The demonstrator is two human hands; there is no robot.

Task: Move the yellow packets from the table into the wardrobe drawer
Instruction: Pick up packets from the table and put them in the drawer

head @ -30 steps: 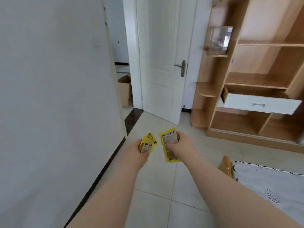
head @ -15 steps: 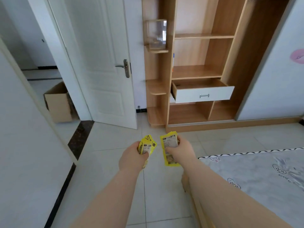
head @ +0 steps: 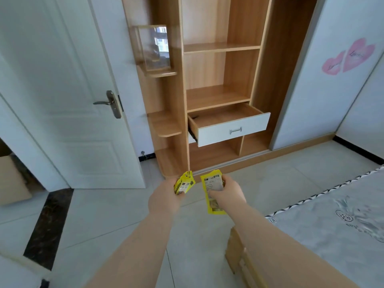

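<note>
Left hand (head: 165, 197): grip closed round a small bunch of yellow packets (head: 184, 183), fanned slightly; long axes run up and a little right, tops toward the wardrobe (head: 218, 65).

Right hand (head: 227, 194): grip pinching a second packet (head: 212, 193) at its right edge, thumb across the printed face. Long axis near vertical, top toward the wardrobe, bottom hanging below the hand. Whether more packets lie behind it cannot be told.

Both lots: held in the air over the tiled floor (head: 116, 215), just beside each other, not touching, well short of the wardrobe.

Drawer (head: 232, 127): white front, metal handle, pulled out below the middle shelf; the visible wooden bottom is bare.

Clear box (head: 154, 48): upright on the upper left corner shelf.

Door (head: 68, 90): white, standing open, left of the wardrobe.

Bed (head: 332, 221): lower right, pale printed cover with black-and-white edging.

Heart stickers (head: 349, 57): two, pink, on the white panel at right.
</note>
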